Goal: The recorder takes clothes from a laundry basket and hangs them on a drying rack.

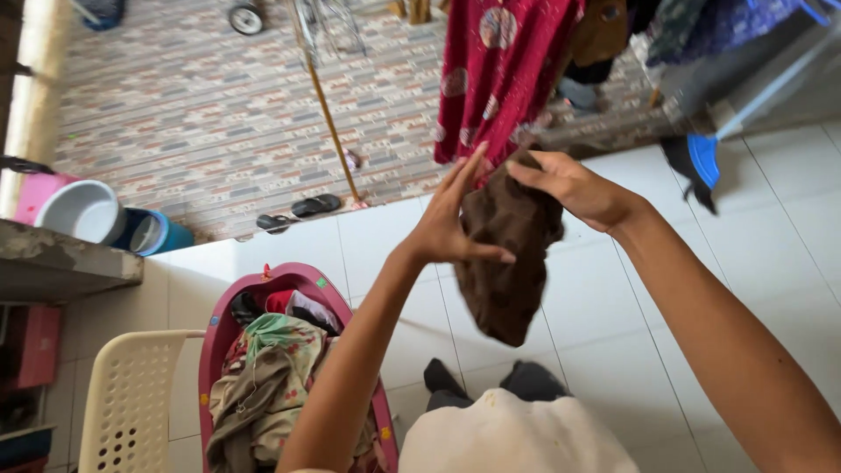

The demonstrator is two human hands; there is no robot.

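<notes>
A dark brown garment [504, 263] hangs in the air in front of me, bunched at its top. My right hand [574, 188] grips that top edge from the right. My left hand [451, 219] is pressed against the cloth's left side, thumb across the front and fingers pointing up. Below my left arm stands a maroon laundry basket [302, 280] full of crumpled clothes [272, 377] in green, beige and red.
A red patterned garment [499, 70] hangs just behind the brown one. A cream plastic chair [131, 403] stands left of the basket. A pink and a blue bucket [79, 210], a wooden stick [333, 131], black sandals [298, 213] and a blue broom [705, 158] lie around.
</notes>
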